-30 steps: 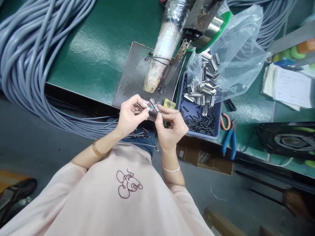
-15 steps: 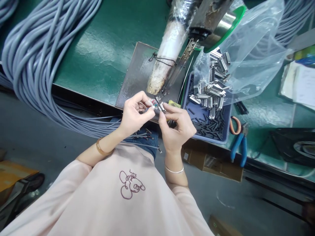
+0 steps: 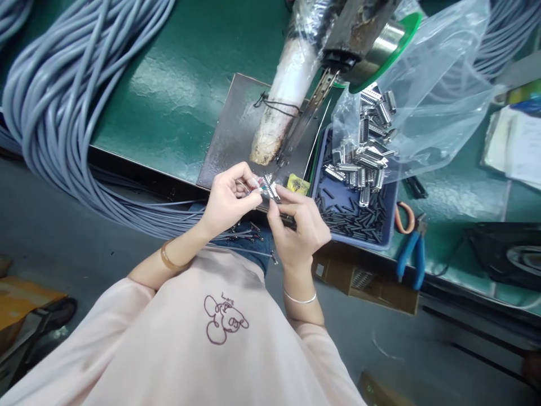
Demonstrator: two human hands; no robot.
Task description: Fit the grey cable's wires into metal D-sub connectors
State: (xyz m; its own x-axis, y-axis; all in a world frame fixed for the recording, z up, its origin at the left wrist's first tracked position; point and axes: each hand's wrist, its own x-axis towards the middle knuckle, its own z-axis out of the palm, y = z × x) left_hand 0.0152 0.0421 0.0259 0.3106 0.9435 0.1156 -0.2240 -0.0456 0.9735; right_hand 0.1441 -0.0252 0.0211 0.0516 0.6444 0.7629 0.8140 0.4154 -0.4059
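Observation:
My left hand (image 3: 228, 198) is closed, pinching the stripped end of a grey cable with its coloured wires (image 3: 256, 184). My right hand (image 3: 298, 223) is closed on a small metal connector (image 3: 270, 188) held against those wires. Both hands meet at the bench's front edge, just below the tip of a taped soldering tool (image 3: 284, 113) that rests on a dark metal plate (image 3: 230, 132). More grey cable ends (image 3: 243, 231) lie across my lap.
Big coils of grey cable (image 3: 63, 96) fill the left of the green bench (image 3: 169, 73). A blue tray (image 3: 391, 223) of black sleeves and a clear bag of metal connectors (image 3: 366, 144) stand right of my hands. Blue-handled pliers (image 3: 412, 248) and a solder spool (image 3: 380, 42) are nearby.
The view shifted slightly to the right. My hands stayed together at the plate's edge, turning the connector a little against the wire ends.

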